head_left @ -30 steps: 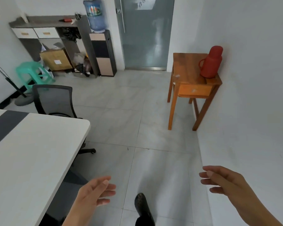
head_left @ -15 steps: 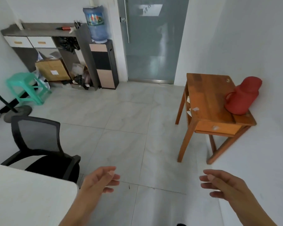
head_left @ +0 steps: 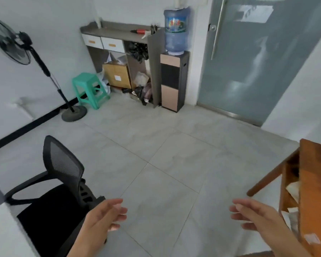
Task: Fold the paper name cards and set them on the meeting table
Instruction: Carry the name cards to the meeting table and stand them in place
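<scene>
Your left hand (head_left: 104,217) and right hand (head_left: 256,217) hover loosely spread, holding nothing. No name cards are clearly in view. Pale papers (head_left: 293,190) under the wooden side table (head_left: 315,182) at your right may be them; reach there and lift the sheets flat. The white meeting table (head_left: 2,234) edges in at lower left, beside a black chair (head_left: 63,167). Ahead are a grey tiled floor (head_left: 165,145) and a glass door (head_left: 258,62).

You can read no text here: the water bottle's label (head_left: 175,25), the cardboard box's sticker (head_left: 117,77) and the door's paper sheet (head_left: 256,13) are too blurred.
</scene>
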A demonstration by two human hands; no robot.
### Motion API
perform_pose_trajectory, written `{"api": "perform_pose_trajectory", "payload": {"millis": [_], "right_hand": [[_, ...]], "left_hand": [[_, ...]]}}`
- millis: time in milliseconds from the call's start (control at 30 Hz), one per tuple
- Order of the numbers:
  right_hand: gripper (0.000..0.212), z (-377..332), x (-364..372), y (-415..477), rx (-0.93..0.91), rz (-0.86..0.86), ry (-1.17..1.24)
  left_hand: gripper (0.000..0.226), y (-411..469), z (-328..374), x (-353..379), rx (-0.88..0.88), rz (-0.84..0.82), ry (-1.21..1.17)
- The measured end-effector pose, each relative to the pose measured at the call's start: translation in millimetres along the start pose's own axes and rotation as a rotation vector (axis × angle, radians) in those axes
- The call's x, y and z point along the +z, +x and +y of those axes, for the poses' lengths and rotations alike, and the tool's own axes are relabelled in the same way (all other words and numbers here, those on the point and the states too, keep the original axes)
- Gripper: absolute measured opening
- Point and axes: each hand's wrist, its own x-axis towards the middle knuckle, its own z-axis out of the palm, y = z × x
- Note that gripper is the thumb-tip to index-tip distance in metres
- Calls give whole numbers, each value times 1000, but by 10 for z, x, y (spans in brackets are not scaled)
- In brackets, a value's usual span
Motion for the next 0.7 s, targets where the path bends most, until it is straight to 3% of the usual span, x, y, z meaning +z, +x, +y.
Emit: {"api": "perform_pose_trajectory", "payload": {"millis": [133,200,233,367,433,700], "right_hand": [[13,-799,371,810,-161,-145,-77],[41,-1123,624,1187,-199,-218,-90],[44,-1241,772,1379,-198,-255,-93],[34,-1606,1433,2084,-181,-338,-112],[8,-1798,1735,2437,-175,-337,-131],[15,-2892,2768,3634,-218,-399,-240]], "left_hand": [[17,418,177,-62,-51,132,-81],[17,665,221,-141,-84,203,-119],[17,818,236,-197,-94,232,-124],[17,1581,438,-459,-112,312,-168],[17,2035,609,-610,-114,334,-183],[17,3631,1658,-1183,16,315,-145]]}}
